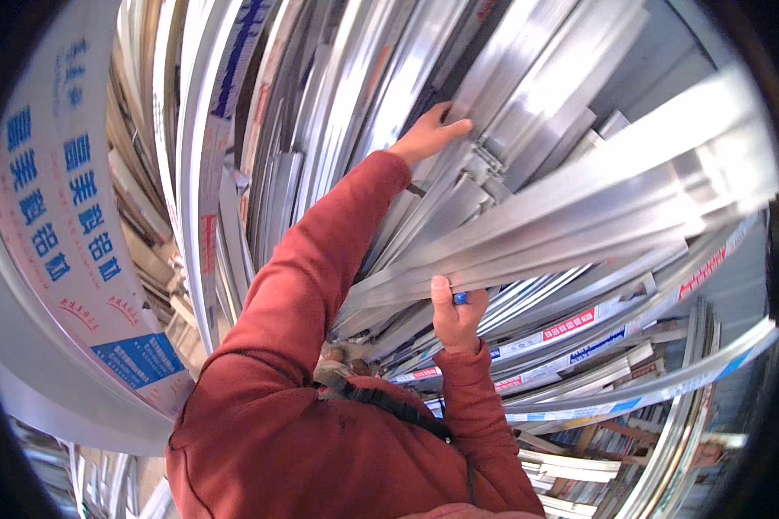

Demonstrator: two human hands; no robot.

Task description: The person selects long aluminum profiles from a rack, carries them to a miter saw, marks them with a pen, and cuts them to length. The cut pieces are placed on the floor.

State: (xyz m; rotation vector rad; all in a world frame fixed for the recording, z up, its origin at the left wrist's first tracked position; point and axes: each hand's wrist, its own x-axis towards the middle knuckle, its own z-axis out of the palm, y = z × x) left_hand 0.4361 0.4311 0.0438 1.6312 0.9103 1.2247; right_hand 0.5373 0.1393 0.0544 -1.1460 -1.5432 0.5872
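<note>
A long silvery aluminium profile (pixel 580 203), wide and channelled, slants from the middle of the head view up to the right, its far end blurred. My right hand (pixel 457 322) grips its lower edge, thumb laid on the near face and the other fingers mostly hidden. A small blue object (pixel 460 297) shows at those fingers; its kind is unclear. Farther up, my left hand (pixel 431 137) holds the edge of an upright aluminium profile (pixel 512 73), thumb over the front and fingers partly hidden in the gap. Cut profile ends (pixel 485 164) lie just right of that hand.
Wrapped profiles (pixel 203 173) stand close-packed on the left, beside a big bundle in white printed film (pixel 69 216). Several labelled lengths (pixel 571 333) lie stacked at the right. A grey wall (pixel 675 52) rises behind. More stock (pixel 580 471) lies at lower right.
</note>
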